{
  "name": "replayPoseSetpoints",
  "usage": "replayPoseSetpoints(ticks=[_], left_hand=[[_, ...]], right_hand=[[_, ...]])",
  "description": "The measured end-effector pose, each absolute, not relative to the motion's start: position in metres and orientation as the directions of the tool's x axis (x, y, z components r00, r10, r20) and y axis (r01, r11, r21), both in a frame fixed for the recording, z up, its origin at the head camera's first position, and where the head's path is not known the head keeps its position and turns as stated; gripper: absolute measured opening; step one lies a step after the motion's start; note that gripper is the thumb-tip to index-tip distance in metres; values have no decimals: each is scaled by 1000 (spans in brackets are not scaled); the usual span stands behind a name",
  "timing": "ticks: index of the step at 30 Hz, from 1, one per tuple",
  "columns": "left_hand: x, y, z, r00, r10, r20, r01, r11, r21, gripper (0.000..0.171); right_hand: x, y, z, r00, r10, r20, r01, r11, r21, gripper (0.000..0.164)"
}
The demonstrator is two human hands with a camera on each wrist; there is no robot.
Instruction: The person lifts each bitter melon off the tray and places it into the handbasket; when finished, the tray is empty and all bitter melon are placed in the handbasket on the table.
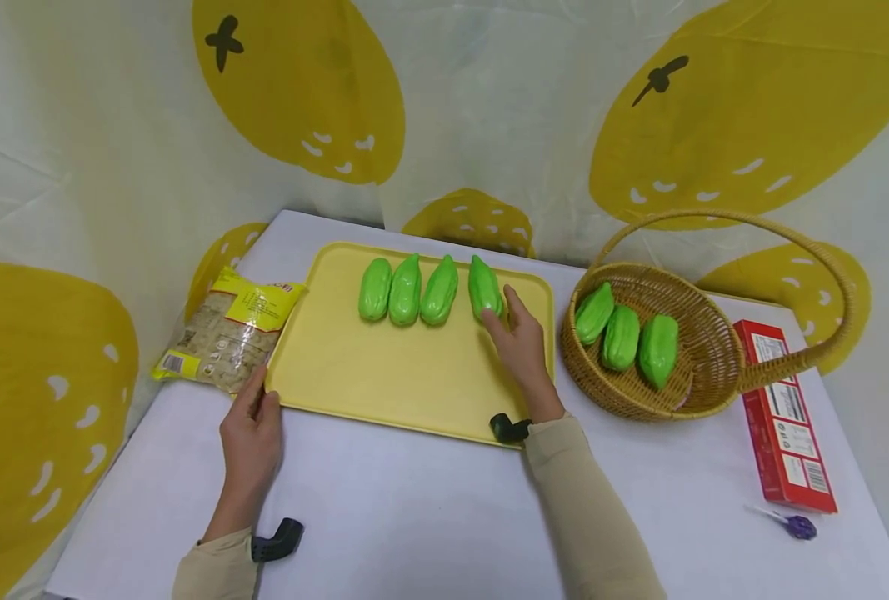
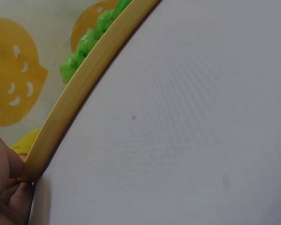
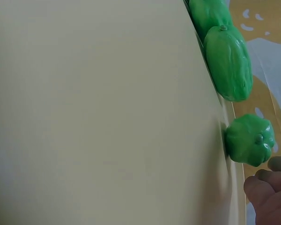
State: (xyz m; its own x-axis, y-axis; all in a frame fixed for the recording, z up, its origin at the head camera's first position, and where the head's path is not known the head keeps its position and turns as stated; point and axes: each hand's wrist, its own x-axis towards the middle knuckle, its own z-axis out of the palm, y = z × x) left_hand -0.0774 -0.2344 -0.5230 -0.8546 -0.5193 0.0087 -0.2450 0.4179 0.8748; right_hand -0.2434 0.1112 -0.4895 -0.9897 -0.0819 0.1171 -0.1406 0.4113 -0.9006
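A pale yellow tray lies on the table. Three glossy green, ribbed, papaya-like fruits stand side by side near its far edge. To their right, slightly apart, is another green fruit, also in the right wrist view. My right hand is at this fruit's near right side, thumb and fingers spread; whether it touches I cannot tell. My left hand pinches the tray's near left corner, thumb and fingers on either side of the rim in the left wrist view.
Left of the tray, a plastic food bag touches its edge. On the right stands a wicker basket with a tall handle and three more green fruits. Beyond it lie a red box and a purple lollipop. A patterned cloth hangs behind.
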Motion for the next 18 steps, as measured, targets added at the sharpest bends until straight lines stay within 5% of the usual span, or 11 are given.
replayPoseSetpoints(ticks=[18], left_hand=[[-78,-234,-522,-850,-528,3,-250,407,879,47]], right_hand=[[-256,104,-502,-991,-77,109,-132,452,-882,80]])
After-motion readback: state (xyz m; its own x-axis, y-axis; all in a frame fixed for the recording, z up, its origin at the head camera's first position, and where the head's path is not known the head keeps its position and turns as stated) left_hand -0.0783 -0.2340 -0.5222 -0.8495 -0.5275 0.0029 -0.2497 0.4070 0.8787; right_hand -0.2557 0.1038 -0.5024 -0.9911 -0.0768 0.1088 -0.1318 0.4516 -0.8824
